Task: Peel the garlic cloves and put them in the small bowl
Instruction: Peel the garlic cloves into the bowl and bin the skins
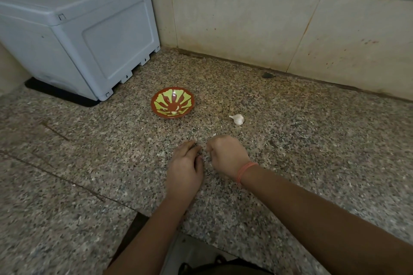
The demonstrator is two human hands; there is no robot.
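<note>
left hand [185,164], right hand [226,154] curled close together, grasp cannot be told, likely peeling | garlic bulb [238,119] 1 o'clock, small bowl [172,102] 11 o'clock, both within reach

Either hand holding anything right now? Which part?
Cannot tell. The left hand and right hand are curled, fingertips hidden; a white speck shows by the right one. The garlic bulb lies apart, untouched.

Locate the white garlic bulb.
Head view: the white garlic bulb lies on the speckled granite counter, right of the red-and-green patterned bowl, beyond the right hand.
</note>
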